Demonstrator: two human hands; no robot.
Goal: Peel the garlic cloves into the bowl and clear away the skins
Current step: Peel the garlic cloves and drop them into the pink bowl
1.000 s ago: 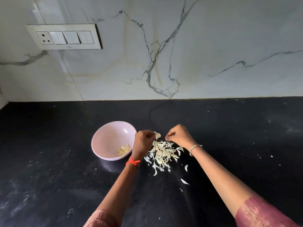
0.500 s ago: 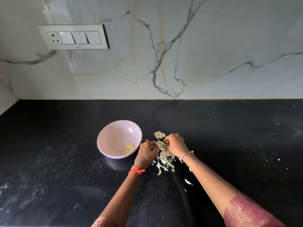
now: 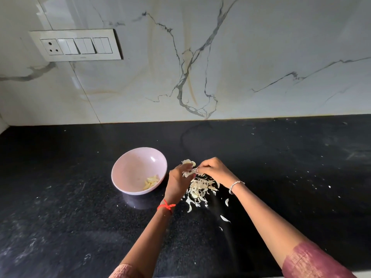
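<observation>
bowl (image 3: 128, 167): pale pink, upright on the dark counter (image 3: 281, 167), left of both hands. peeled cloves (image 3: 151, 181) lie in a small heap low on its right inner wall, the side toward the hands.

left hand (image 3: 178, 182): just right of the bowl, close to its rim, apparently not touching. fingers curled, tips holding a clove (image 3: 189, 172) from the left.

clove: held between the two sets of fingertips, above the far end of the skin pile (image 3: 200, 187). long axis looks roughly left-right, hand to hand, but it is too small to be sure.

right hand (image 3: 213, 172): fingers curled, thumb and forefinger pinching at the clove's right end, probably a flap of skin.

skin pile: on the counter beneath the hands. stray skins (image 3: 224, 218) trail off below it to the right.

judgement: one clove is being stripped. the drop turns on the bowl lying left of the clove, so the left hand is nearer: a short carry leftward over the rim. skins not yet cleared.
</observation>
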